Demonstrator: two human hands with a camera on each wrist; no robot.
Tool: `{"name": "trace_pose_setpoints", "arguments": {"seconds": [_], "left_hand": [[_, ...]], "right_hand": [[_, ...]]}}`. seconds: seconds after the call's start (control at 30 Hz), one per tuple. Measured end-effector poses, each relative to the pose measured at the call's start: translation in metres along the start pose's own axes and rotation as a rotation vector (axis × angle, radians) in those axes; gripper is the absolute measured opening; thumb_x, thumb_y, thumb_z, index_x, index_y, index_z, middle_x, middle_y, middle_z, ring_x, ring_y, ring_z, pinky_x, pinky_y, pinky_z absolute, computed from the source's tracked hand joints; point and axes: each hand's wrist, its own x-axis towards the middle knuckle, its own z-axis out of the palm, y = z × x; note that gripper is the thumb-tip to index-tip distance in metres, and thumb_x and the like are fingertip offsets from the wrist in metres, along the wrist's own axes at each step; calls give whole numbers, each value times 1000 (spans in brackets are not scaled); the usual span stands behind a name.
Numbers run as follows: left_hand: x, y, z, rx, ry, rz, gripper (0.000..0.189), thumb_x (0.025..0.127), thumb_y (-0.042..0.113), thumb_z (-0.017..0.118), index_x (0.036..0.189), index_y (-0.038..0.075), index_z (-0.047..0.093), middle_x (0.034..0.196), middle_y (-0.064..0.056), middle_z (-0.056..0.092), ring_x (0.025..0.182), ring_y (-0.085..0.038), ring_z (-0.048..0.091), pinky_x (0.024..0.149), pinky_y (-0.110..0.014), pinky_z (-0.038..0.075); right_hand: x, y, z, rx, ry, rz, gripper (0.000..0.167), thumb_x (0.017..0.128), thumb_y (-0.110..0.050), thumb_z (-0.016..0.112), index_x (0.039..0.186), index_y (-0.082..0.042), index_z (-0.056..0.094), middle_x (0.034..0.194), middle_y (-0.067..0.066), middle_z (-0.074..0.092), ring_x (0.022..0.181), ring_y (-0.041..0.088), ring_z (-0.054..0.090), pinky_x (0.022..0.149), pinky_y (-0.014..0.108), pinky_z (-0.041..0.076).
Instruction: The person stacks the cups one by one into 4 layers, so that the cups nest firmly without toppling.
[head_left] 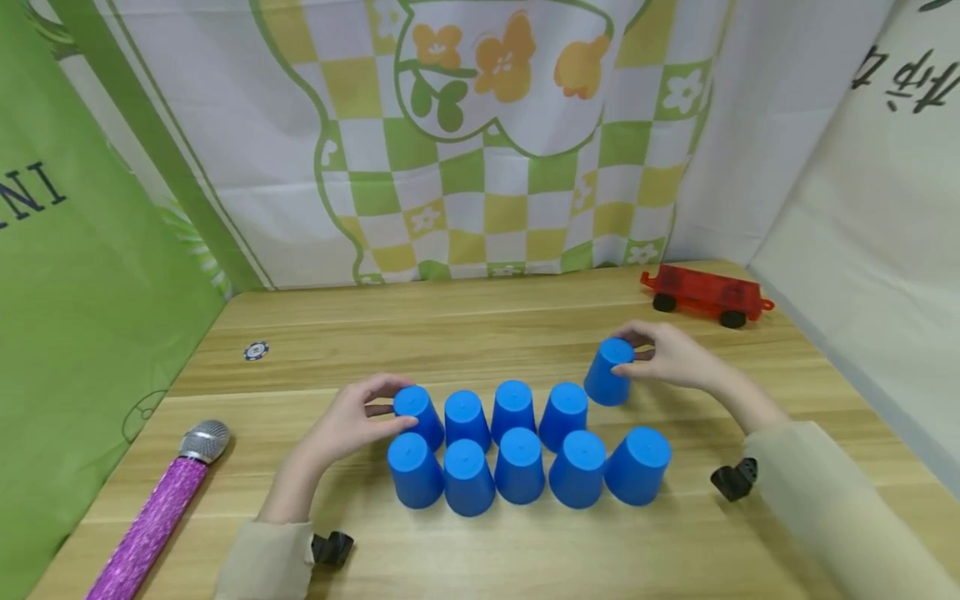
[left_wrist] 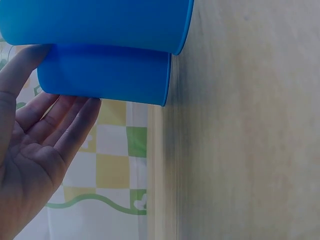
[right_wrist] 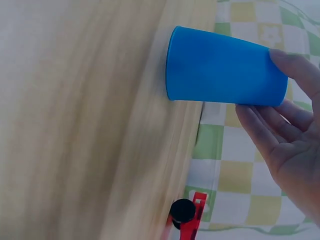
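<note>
Several blue cups stand upside down in two rows on the wooden table. My left hand [head_left: 358, 419] holds the leftmost back-row cup [head_left: 420, 414] near its upturned base. In the left wrist view its thumb lies along one side of this cup [left_wrist: 105, 72] and the fingertips touch the opposite side. A front-row cup [left_wrist: 100, 22] overlaps it there. My right hand [head_left: 667, 357] grips another cup [head_left: 608, 373] at the right end of the back row, a little behind the others. The right wrist view shows thumb and fingers on opposite sides of that cup [right_wrist: 225, 67], close to its base.
A red toy wagon [head_left: 705, 292] with black wheels sits at the back right. On the left lie a purple glittery microphone [head_left: 161, 508] and a small round chip [head_left: 256, 351]. A patterned cloth [head_left: 480, 192] hangs behind the table's far edge.
</note>
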Motion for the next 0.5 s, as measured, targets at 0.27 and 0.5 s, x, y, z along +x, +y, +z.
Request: {"name": "trace_pose_setpoints", "arguments": {"seconds": [0.27,0.5], "left_hand": [[-1,2,-1,8,6,-9,48,81,31,74,121,12,57,120,-8,62,111,-30,60,93,-46,52],[-2,-2,-5,10,22,-10,49,81,31,74,123,11,57,121,-9,61,111,-32,60,92,-44,53]], "right_hand": [[26,-4,2,-30,-51,6,41,82,-15,72,116,4,57,109,19,64,104,34,60,84,42,56],[44,-10,6,-41,-80,6,43,82,-16,72,117,4,57,112,20,63,106,34,60,86,44,55]]}}
